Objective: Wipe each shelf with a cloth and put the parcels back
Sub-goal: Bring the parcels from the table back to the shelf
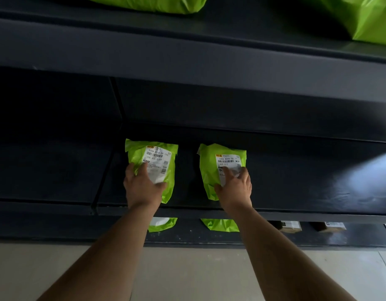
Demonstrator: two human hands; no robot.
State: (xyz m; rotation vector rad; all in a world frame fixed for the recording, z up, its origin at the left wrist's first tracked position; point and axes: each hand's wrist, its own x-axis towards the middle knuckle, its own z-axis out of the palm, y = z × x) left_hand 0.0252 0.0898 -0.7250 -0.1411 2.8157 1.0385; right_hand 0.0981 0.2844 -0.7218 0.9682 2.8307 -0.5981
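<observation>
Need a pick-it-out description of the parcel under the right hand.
On the dark middle shelf, two green parcels lie side by side. The right parcel is the one under the right hand; its label starts 140A, while the left parcel shows 5308.

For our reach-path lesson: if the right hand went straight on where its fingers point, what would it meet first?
The right hand lies on the right green parcel, so it would push that first; behind it probably only the shelf's dark back wall, though depth is unclear.
</observation>
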